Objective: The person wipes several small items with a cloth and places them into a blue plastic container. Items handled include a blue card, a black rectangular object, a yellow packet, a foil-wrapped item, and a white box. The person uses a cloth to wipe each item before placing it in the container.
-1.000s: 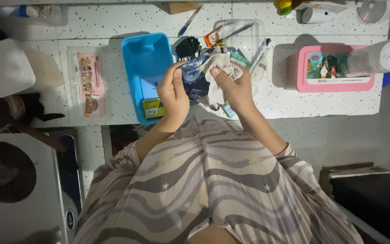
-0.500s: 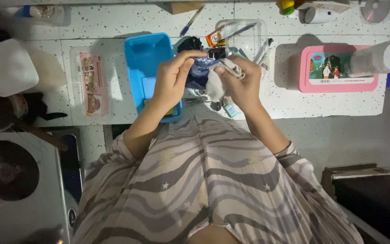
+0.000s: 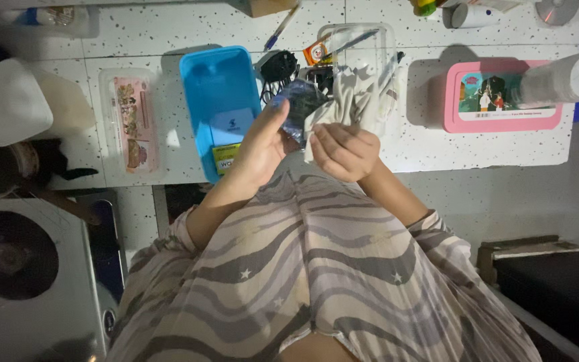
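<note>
Above the surface's point(image 3: 437, 151) near edge, the left hand point(image 3: 261, 144) grips a dark packet point(image 3: 301, 107), seemingly tilted up-right, touching the pale cloth point(image 3: 343, 107) just right, pinched by right-hand fingers point(image 3: 333, 137).

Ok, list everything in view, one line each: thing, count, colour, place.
counter: 1, white speckled, across the top
blue tray: 1, blue, left of the hands
clear pack: 1, clear with pink print, left of the blue tray
white tub: 1, white, far left
pen: 1, blue, top centre
clear box: 1, clear, behind the hands
pink box: 1, pink, right
bottle: 1, clear with white cap, lying over the pink box
dark object: 1, dark blue, in the left hand
cloth: 1, off-white, in the right hand
left hand: 1, grips the dark object
right hand: 1, grips the cloth
</note>
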